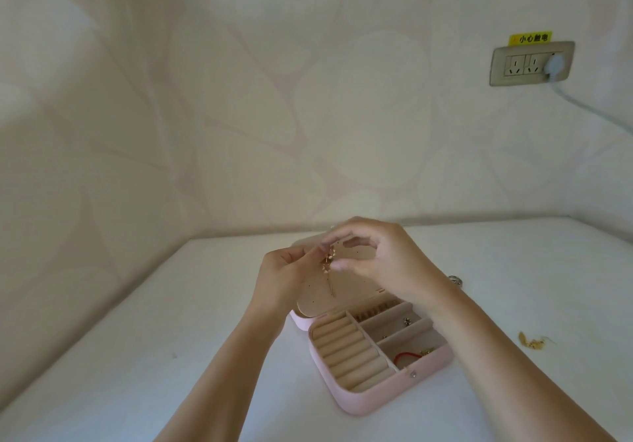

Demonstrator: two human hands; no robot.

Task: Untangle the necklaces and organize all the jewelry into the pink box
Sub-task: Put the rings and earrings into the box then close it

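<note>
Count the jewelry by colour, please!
Gold: 2, a gold piece held by the left hand and right hand, a gold tangle on the table.
Red: 1, a red cord in the pink box.
Silvery: 2, a stud in the box, a silvery piece on the table.
Total: 5

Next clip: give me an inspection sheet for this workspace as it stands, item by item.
Surface: white table, set in a wall corner.
Job's things: pink box open, lid laid back; red cord in its front right compartment; small earring in a middle compartment; gold jewelry piece held above the lid, thin chain dangling; gold tangle on the table right of the box; silver item behind the right wrist, partly hidden.
Clutter: nothing seen.
Hands: left hand pinches the gold jewelry piece; right hand has curled fingers on it.
Cables: white cable runs from the wall socket.
Surroundings: patterned wallpaper; yellow sticker above the socket.
</note>
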